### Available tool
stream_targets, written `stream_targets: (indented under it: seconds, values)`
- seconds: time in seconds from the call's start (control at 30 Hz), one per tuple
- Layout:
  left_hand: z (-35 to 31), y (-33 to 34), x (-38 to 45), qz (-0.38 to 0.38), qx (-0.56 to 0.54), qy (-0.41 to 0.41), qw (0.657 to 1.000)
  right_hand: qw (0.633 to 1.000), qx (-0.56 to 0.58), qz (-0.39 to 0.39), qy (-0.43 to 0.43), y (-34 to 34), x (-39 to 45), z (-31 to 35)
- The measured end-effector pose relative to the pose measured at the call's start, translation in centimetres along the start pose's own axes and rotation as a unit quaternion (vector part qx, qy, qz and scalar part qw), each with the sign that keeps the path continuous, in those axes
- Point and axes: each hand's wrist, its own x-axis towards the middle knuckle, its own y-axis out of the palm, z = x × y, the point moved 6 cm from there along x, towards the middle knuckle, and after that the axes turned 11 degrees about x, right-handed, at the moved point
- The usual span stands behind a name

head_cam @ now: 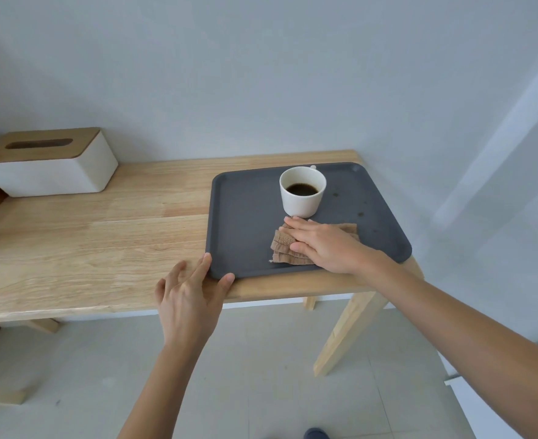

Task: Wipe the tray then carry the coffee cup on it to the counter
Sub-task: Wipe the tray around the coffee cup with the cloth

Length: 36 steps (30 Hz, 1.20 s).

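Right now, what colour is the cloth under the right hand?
Light brown, ribbed cloth, folded, pressed flat on the dark grey tray by the right hand. Head view.

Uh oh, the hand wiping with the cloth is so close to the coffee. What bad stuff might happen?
1. The right hand pressing the brown cloth is right beside the coffee cup; a forward swipe might bump it and slosh coffee out.
2. The gray tray sits at the wooden table corner, its near right corner seeming to overhang the edge. Only the left hand fingers steady it, so hard wiping could slide it off.
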Motion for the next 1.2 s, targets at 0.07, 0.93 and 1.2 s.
stream_targets:
  seconds: [0.07,0.93,1.2]
  values:
    - [0.1,0.1,0.0,0.005,0.009,-0.004,1.000,1.000,0.005,-0.009,-0.009,0.0,0.2,0.3]
    - [-14.6,3.1,12.9,0.214,-0.398,0.127,0.883,0.906,0.342,-0.243,0.050,-6.9,0.9,-4.0]
    - [-12.2,2.0,14.3,0.196,-0.422,0.105,0.879,0.912,0.347,-0.216,0.040,-6.7,4.4,-2.7]
